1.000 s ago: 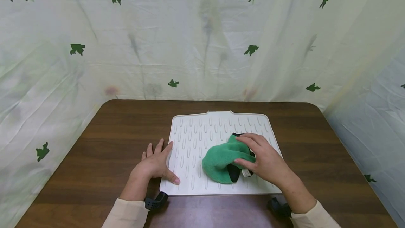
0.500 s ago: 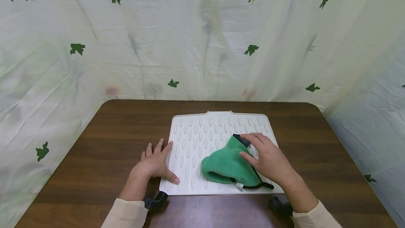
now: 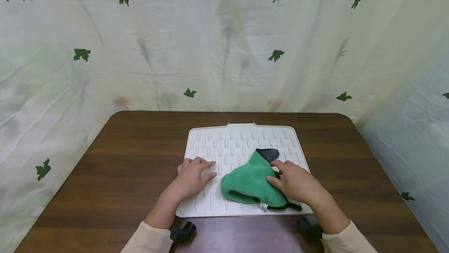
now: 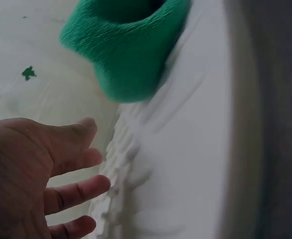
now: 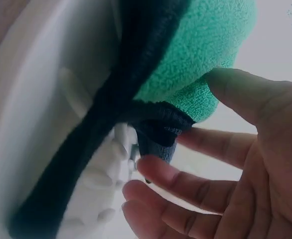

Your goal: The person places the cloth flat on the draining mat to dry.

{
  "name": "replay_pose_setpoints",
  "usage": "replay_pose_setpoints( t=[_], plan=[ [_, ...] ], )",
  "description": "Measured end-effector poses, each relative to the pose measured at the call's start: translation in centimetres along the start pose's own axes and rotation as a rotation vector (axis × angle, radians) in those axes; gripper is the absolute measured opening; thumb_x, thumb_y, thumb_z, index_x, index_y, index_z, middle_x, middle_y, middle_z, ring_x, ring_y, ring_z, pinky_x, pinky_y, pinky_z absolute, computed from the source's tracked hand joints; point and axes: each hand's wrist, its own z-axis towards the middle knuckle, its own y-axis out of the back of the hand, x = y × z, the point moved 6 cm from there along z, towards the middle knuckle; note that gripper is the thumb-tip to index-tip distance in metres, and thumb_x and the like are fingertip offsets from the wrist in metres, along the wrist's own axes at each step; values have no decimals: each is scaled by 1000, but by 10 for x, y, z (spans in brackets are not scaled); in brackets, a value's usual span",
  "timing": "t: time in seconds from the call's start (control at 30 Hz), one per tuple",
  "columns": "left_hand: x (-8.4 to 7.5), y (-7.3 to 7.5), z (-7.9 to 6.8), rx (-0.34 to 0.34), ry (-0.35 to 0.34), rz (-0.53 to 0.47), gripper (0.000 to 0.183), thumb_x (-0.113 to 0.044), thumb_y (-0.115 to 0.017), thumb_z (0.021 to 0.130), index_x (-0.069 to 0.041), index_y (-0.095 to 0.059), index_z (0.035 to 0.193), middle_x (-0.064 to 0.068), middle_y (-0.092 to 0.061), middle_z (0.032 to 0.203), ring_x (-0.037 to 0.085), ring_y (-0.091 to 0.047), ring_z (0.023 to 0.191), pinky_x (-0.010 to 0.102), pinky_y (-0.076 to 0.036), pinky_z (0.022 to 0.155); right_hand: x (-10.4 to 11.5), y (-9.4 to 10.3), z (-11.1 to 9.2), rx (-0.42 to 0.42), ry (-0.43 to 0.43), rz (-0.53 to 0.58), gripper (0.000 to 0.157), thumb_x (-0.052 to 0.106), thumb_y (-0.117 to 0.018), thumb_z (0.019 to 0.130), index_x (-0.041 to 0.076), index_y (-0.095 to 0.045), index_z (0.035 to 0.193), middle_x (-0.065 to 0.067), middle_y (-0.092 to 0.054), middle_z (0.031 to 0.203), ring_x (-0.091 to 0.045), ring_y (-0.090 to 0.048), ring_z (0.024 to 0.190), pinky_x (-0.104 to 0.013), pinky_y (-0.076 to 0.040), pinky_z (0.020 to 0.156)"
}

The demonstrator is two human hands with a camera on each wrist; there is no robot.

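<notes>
A green terry-cloth piece (image 3: 247, 181) with black edging, a dark rounded tip (image 3: 269, 154) and a small white tag (image 3: 264, 206) lies folded on a white ridged board (image 3: 200, 144). My right hand (image 3: 298, 181) is at its right edge. In the right wrist view, the thumb (image 5: 235, 89) touches the green cloth, the index fingertip is by the dark trim, and the other fingers spread loosely below. My left hand (image 3: 191, 179) hovers over the board's left side, thumb and fingers parted, apart from the cloth. The left wrist view shows the cloth's folded opening (image 4: 131, 15) beyond those fingers.
The board lies on a dark brown wooden table (image 3: 140, 147), near its front. A pale curtain (image 3: 196, 42) with green leaf prints surrounds the table at the back and sides. Each wrist wears a black camera strap (image 3: 182, 231).
The cloth has been turned and spread out, its dark tip showing at the top. My right hand has slid lower along its edge. My left hand has left the board's edge and moved right.
</notes>
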Motion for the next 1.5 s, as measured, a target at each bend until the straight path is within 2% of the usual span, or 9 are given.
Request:
replay_pose_setpoints(
  t=[0.23,0.47,0.57,0.7,0.8,0.87,1.07,1.3,1.5],
  plan=[
    [-18,-18,-3,41,-84,-33,21,-31,-72,95,-24,-79,115,-2,-62,111,29,-46,107,54,-36,92,4,-3,0,-3,28,-19,45,38,-70,97,5,-66,127,-16,-68,116,-34,-65,107,-52,-54,94],
    [-30,-14,-3,-25,-173,-91,2,-21,-73,92,-22,-73,93,-6,-64,105,22,-47,102,49,-36,89,13,1,2,-164,149,22,20,23,-78,91,12,-65,100,2,-62,93,-13,-57,85,-35,-53,78],
    [-29,-4,-1,-104,-185,-161,6,-19,-73,90,-23,-68,88,-8,-66,101,19,-48,100,44,-37,89,14,11,2,-272,145,75,21,15,-80,90,13,-60,96,4,-59,86,-9,-53,77,-29,-49,70],
    [-25,22,-2,-326,-219,-268,14,-10,-70,85,-22,-62,83,-8,-68,94,17,-51,97,39,-41,87,10,27,0,-418,93,153,22,8,-77,90,8,-60,104,-4,-66,89,-14,-61,75,-32,-53,66],
    [-20,34,-3,-433,-228,-301,14,-7,-70,85,-17,-61,83,-4,-68,92,18,-54,98,40,-46,88,5,32,0,-440,52,182,26,6,-74,92,6,-59,113,-10,-71,94,-18,-68,78,-34,-56,65],
    [-17,34,-1,-399,-196,-300,13,-12,-71,91,-17,-62,83,-4,-67,90,17,-56,96,38,-47,87,2,29,1,-370,12,172,27,8,-73,93,6,-59,116,-9,-72,94,-17,-68,77,-32,-55,63],
    [-6,10,5,-92,-6,-297,37,-36,-49,109,-16,-57,78,-3,-47,70,15,-51,73,28,-44,68,-2,14,5,-156,-45,134,22,20,-72,96,9,-64,113,-3,-73,93,-14,-68,80,-31,-55,65],
    [-9,2,4,-5,-3,-443,23,-8,-43,101,-9,-66,97,5,-66,92,16,-60,83,29,-50,71,1,15,6,-237,-23,230,13,26,-73,96,15,-65,96,2,-70,89,-13,-68,84,-32,-56,73],
    [-13,-5,4,18,-66,-218,13,-5,-60,94,-16,-66,99,0,-65,93,13,-56,82,31,-50,75,2,8,7,-214,-7,262,18,20,-76,93,13,-64,103,0,-72,95,-10,-70,79,-27,-57,69]
  ],
)
